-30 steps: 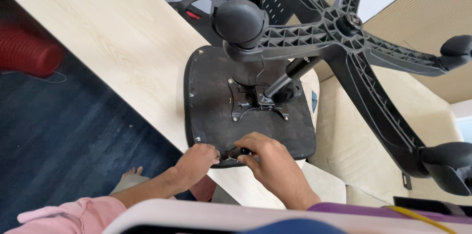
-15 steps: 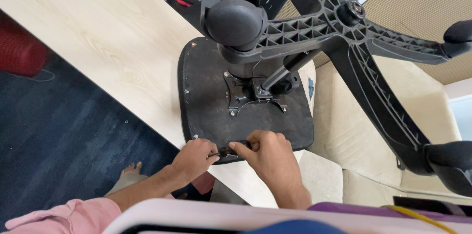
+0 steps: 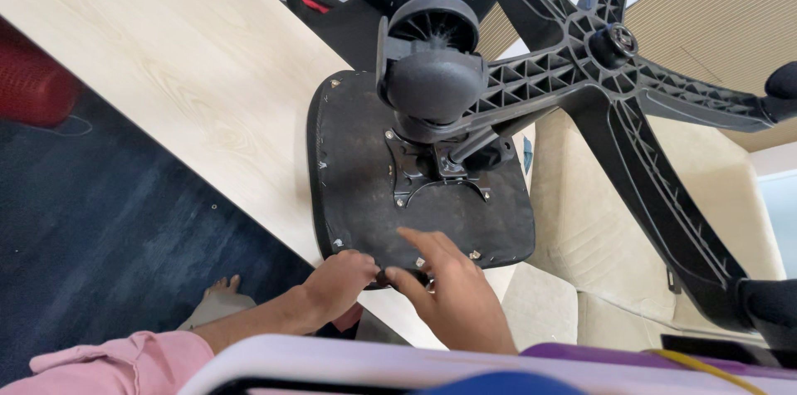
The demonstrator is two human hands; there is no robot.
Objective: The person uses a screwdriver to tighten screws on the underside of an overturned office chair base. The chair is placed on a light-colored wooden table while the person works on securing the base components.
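Note:
An office chair lies upside down on a pale wooden table (image 3: 166, 71). The black underside of its seat (image 3: 365, 187) faces me, with a metal mounting plate (image 3: 419, 175) at the middle. Its black five-arm base (image 3: 614, 55) and a castor wheel (image 3: 436, 63) rise toward the camera. My left hand (image 3: 336, 283) curls around the seat's near edge. My right hand (image 3: 448, 291) rests beside it on the same edge, fingers spread over the seat bottom near a small silver screw (image 3: 420, 262). What sits between the two hands is hidden.
Dark blue carpet (image 3: 91, 237) lies to the left, with a red object (image 3: 29, 84) at the far left. A beige sofa (image 3: 598, 254) stands to the right. A bare foot (image 3: 220, 287) shows below the table. A white-and-purple rim (image 3: 415, 362) crosses the bottom.
The view has shifted, so the chair base looms closer and higher. My right hand has opened its fingers over the seat bottom; both hands stay at the near edge.

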